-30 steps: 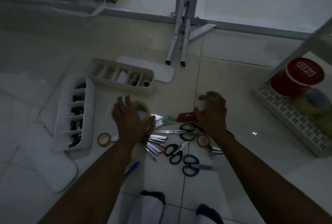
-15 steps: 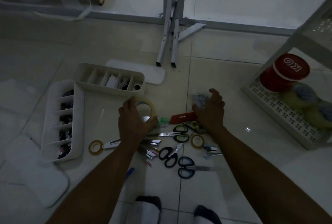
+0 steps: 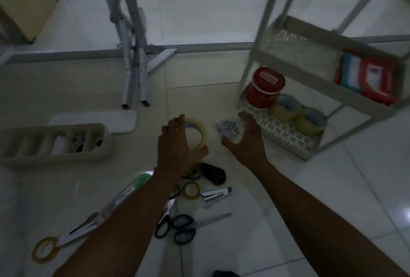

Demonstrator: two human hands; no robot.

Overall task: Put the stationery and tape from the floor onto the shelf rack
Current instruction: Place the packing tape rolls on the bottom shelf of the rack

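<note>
Two things are up off the floor. The left hand [image 3: 177, 150] has fingers and thumb curled round the rim of a yellowish tape roll [image 3: 200, 132]. The right hand [image 3: 246, 141] cups a small clear packet [image 3: 227, 129] in half-curled fingers. The light is dim and the packet blurred, so its glinting contents may be clips or pins.

Both hands hover over the tiles, with the shelf rack [image 3: 277, 130] to their right and a little farther off. The right hand is the nearer one, just beside the near-left corner of the rack's perforated bottom tray. The left hand lies beyond it to the left, so the roll has the longer way to travel rightward.

That tray already carries a red tub [image 3: 265, 90] at its far-left corner and two more rolls beside it, which leaves its near strip bare. That strip looks the likeliest landing spot, packet first.

Scissors [image 3: 182, 228], a stapler [image 3: 216, 193] and a smaller roll [image 3: 190, 189] lie on the floor nearer the person.
</note>
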